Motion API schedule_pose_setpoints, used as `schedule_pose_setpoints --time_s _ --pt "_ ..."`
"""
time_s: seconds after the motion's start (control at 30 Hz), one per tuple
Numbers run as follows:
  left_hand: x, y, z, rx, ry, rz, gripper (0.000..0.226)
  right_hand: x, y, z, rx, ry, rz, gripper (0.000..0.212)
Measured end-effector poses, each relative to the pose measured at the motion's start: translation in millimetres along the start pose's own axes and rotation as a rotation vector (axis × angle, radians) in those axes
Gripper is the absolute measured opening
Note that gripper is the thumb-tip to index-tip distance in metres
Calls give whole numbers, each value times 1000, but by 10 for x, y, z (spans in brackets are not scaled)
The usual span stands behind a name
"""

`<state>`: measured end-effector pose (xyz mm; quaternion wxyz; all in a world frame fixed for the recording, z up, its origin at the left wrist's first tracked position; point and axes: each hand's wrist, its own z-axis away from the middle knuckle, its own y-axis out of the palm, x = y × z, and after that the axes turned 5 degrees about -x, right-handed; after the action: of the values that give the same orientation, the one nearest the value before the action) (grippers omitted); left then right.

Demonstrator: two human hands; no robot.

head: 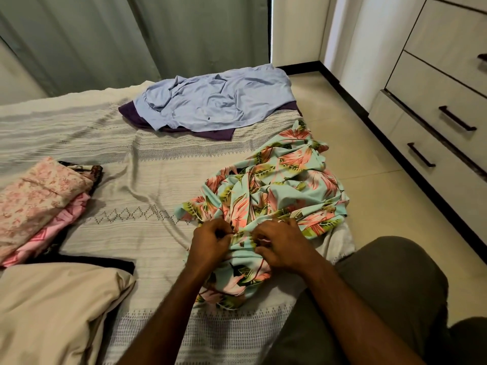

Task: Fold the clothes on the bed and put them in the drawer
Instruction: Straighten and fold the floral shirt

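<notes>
A crumpled floral garment [274, 191], turquoise with pink and green leaves, lies at the right edge of the bed [147, 185]. My left hand [209, 242] and my right hand [280, 246] both pinch its bunched near edge, close together. At the bed's far end a light blue shirt [218, 101] lies spread over a dark purple garment [210, 133]. On the left sits a stack of folded clothes [37, 204] in pink prints. The chest of drawers [432, 106] stands at the right, its drawers closed.
A beige pillow [52, 312] lies at the near left of the bed. Grey-green curtains [105, 40] hang behind the bed. Tiled floor [369, 164] runs between the bed and the drawers. My knee in olive trousers [382, 285] is at the lower right.
</notes>
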<state>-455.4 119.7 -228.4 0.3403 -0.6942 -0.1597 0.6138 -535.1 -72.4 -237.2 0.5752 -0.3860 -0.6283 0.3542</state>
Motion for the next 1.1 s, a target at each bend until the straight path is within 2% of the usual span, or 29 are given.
schedule_pose_setpoints --time_s 0.1,0.2,0.3,0.43,0.6,0.67,0.73,0.8,0.93,1.1 --pt "-43 28 55 68 26 -51 25 22 -18 -39 59 -1 94 29" --pt "-65 59 55 49 88 -143 20 -10 -24 -39 44 -24 113 23" --pt "-62 91 67 -19 111 -231 17 -34 -22 23 -47 -50 15 18" --pt "-105 167 104 -166 39 -221 32 5 -68 52 -129 -66 -171 8" --pt "-132 227 98 -156 13 -255 16 47 -126 78 -196 -59 -325 14" --pt "-79 245 76 -184 6 -156 12 32 -145 85 -239 -65 -359 11" --pt "-60 198 45 -217 -15 68 3 19 -140 77 -253 -80 -392 9" --pt "-118 144 -20 -224 -15 250 10 -4 -147 73 -264 -68 -429 9" --pt "-398 76 -43 -104 103 304 21 -6 -172 78 -298 -25 -479 18" --pt "-494 213 8 52 113 352 26 2 -234 106 -357 54 -557 26"
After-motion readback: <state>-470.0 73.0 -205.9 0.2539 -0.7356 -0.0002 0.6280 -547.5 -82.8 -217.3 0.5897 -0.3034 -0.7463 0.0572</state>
